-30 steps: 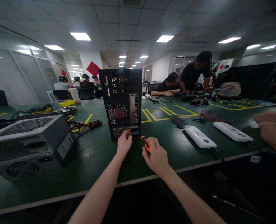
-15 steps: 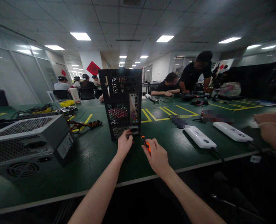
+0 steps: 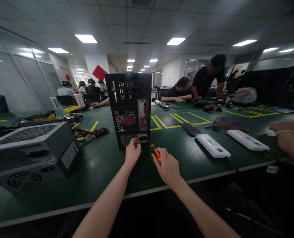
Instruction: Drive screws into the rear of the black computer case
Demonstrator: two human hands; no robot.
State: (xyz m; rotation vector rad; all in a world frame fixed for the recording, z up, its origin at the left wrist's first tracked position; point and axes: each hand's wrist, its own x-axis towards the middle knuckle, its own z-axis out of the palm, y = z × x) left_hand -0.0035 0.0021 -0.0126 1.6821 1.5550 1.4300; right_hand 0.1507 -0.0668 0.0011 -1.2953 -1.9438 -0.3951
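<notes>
A black computer case (image 3: pixel 109 99) stands upright on the green table, its rear panel facing me. Low in that panel is a power supply (image 3: pixel 127 140) with a socket. My left hand (image 3: pixel 133 152) is at the power supply, fingers apart and fingertips against or very near its face; their exact contact is hard to see. My right hand (image 3: pixel 167 164) grips an orange and black screwdriver (image 3: pixel 157 154). The screwdriver's tip points at the lower right corner of the case's rear; whether it sits in a screw is too small to tell.
Grey power supply units (image 3: pixel 30 158) with bundled cables (image 3: pixel 94 132) lie at left. Two white power banks (image 3: pixel 213 145) rest at right, near a co-worker's hand (image 3: pixel 287 132). Another person's hand (image 3: pixel 97 104) reaches out behind the case. Yellow tape (image 3: pixel 167 126) marks the table (image 3: pixel 99 172).
Behind the case, another person's hand has reached out leftward over the table, near a dark object. My hands and the screwdriver have barely moved.
</notes>
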